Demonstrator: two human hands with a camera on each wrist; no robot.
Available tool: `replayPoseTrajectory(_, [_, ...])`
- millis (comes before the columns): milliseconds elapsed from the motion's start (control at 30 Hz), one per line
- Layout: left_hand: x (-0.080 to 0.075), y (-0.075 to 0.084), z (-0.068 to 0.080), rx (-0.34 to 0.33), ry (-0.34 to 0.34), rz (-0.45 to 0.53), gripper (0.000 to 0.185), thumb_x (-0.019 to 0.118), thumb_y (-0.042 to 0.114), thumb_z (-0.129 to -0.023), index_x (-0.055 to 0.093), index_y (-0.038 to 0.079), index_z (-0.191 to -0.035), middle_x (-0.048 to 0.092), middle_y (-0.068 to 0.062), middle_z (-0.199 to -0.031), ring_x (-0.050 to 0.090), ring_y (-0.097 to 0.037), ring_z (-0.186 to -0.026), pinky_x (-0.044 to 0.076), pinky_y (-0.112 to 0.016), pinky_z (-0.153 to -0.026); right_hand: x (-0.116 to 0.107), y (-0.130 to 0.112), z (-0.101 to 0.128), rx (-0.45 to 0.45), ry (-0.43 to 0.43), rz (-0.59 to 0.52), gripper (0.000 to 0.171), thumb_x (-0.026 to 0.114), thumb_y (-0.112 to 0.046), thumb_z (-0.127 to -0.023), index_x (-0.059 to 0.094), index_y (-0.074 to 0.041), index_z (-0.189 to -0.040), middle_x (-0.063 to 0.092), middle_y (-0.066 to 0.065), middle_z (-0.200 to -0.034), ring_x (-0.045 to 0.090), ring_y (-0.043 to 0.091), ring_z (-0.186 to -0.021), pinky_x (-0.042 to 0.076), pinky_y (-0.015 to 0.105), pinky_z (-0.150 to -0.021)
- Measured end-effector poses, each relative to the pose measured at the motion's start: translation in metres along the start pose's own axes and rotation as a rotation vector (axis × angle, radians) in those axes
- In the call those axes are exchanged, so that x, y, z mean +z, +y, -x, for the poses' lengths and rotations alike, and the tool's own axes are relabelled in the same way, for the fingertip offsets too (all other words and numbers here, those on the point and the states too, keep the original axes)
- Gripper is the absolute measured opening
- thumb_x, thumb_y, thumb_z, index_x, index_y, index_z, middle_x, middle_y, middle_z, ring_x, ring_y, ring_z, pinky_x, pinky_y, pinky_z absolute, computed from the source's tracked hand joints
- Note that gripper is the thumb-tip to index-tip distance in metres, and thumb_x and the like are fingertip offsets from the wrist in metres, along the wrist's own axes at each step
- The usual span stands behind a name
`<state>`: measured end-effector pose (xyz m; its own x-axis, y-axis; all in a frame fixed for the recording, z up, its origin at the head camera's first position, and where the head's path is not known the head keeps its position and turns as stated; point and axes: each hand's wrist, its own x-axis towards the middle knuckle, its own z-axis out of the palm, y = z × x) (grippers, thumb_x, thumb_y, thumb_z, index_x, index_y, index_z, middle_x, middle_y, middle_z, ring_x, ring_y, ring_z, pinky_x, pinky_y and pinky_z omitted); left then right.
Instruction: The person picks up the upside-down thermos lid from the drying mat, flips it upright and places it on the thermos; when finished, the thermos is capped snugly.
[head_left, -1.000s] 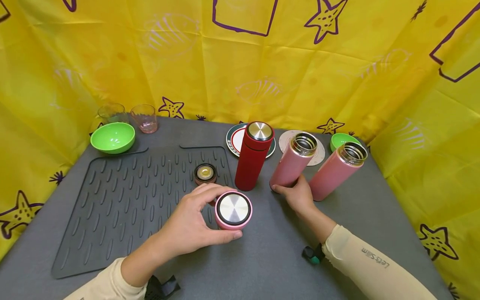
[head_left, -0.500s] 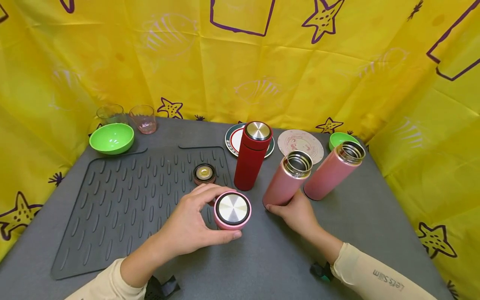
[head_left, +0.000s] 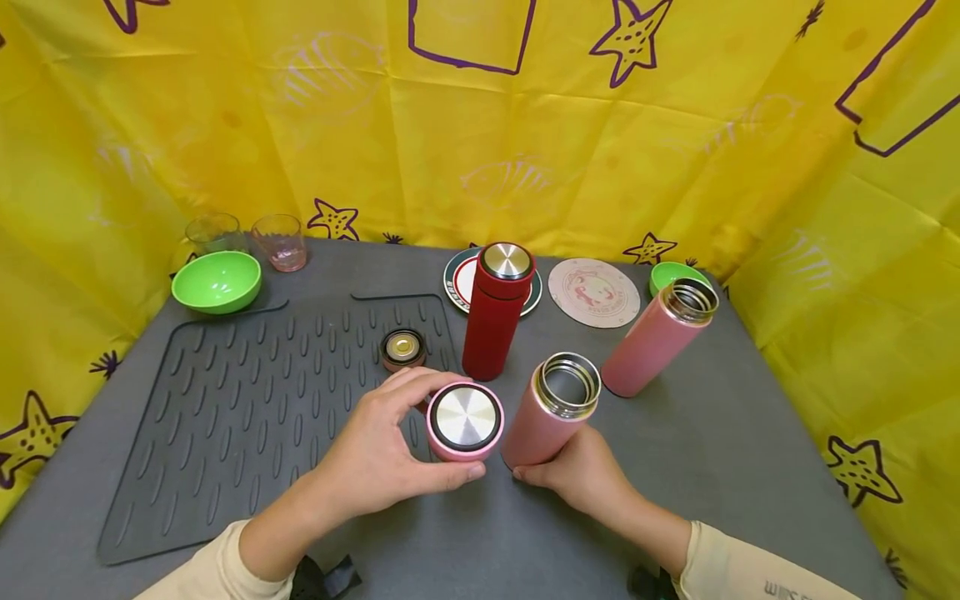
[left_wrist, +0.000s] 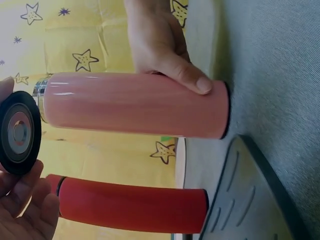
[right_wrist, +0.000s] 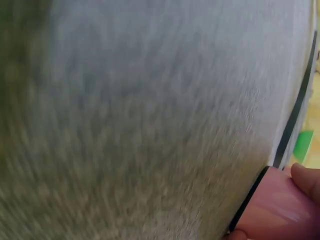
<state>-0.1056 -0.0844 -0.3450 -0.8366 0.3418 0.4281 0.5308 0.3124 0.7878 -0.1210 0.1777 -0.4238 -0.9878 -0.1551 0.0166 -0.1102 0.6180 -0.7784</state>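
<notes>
My left hand [head_left: 382, 454] grips a pink lid [head_left: 465, 421] with a brushed steel top, held above the front edge of the mat; the lid's dark underside [left_wrist: 19, 132] shows in the left wrist view. My right hand [head_left: 581, 475] holds an open pink flask [head_left: 551, 410] by its lower body, standing on the table right beside the lid. The same flask [left_wrist: 135, 105] fills the left wrist view, and its base [right_wrist: 280, 210] shows in the right wrist view. A second open pink flask [head_left: 656, 337] stands farther back right. A capped red flask [head_left: 495, 312] stands behind the lid.
A dark ribbed mat [head_left: 247, 408] covers the table's left, with a small brown lid [head_left: 402, 348] on it. A green bowl [head_left: 216, 282] and two glasses [head_left: 277, 242] sit back left. Behind the flasks lie a plate [head_left: 457, 279], a round coaster [head_left: 592, 292] and another green bowl [head_left: 667, 275]. Yellow cloth walls the table.
My right hand has drawn the open pink flask forward and leftward, from beside the other pink flask to right beside the lid. My left hand and the lid stayed put.
</notes>
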Motion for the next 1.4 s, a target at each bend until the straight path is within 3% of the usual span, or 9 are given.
replayPoseTrajectory(467, [0.007, 0.025, -0.016, 0.111, 0.081, 0.074, 0.065, 0.092, 0.029, -0.065, 0.063, 0.023, -0.123, 0.063, 0.011, -0.113, 0.055, -0.013, -0.101, 0.049, -0.03, -0.079, 0.005, -0.004, 0.029, -0.105, -0.046, -0.002, 0.057, 0.093, -0.012, -0.054, 0.066, -0.021, -0.103, 0.066, -0.017, -0.09, 0.061, 0.006, -0.081, 0.051, 0.029, -0.077])
replayPoseTrajectory(700, [0.019, 0.049, -0.035, 0.2, 0.06, 0.159, 0.063, 0.092, 0.024, -0.064, 0.065, 0.018, -0.12, 0.061, 0.008, -0.115, 0.054, -0.014, -0.102, 0.048, -0.031, -0.08, 0.005, -0.004, 0.031, -0.148, -0.055, -0.05, 0.066, 0.092, -0.008, -0.055, 0.062, -0.023, -0.111, 0.065, -0.018, -0.096, 0.061, 0.007, -0.085, 0.05, 0.028, -0.08])
replayPoseTrajectory(800, [0.029, 0.055, -0.043, 0.233, 0.033, 0.174, 0.06, 0.092, 0.025, -0.064, 0.066, 0.018, -0.118, 0.059, 0.009, -0.113, 0.054, -0.012, -0.101, 0.048, -0.031, -0.081, 0.005, -0.002, 0.031, -0.155, -0.06, -0.056, 0.061, 0.091, -0.008, -0.056, 0.063, -0.022, -0.108, 0.064, -0.017, -0.095, 0.06, 0.008, -0.084, 0.05, 0.028, -0.078])
replayPoseTrajectory(1067, [0.047, 0.045, -0.049, 0.223, -0.014, 0.054, 0.063, 0.091, 0.035, -0.066, 0.067, 0.018, -0.122, 0.061, 0.013, -0.115, 0.049, -0.008, -0.106, 0.046, -0.031, -0.085, 0.009, 0.001, 0.033, -0.176, -0.053, -0.016, 0.061, 0.092, -0.011, -0.056, 0.062, -0.018, -0.108, 0.063, -0.018, -0.096, 0.06, 0.007, -0.088, 0.05, 0.03, -0.081])
replayPoseTrajectory(1400, [0.051, 0.034, -0.052, 0.23, -0.054, 0.047, 0.067, 0.091, 0.034, -0.066, 0.063, 0.015, -0.124, 0.062, 0.011, -0.117, 0.049, -0.008, -0.106, 0.046, -0.027, -0.086, 0.007, 0.001, 0.03, -0.141, -0.036, -0.03, 0.067, 0.092, -0.009, -0.053, 0.061, -0.015, -0.111, 0.062, -0.015, -0.098, 0.059, 0.008, -0.088, 0.049, 0.03, -0.082])
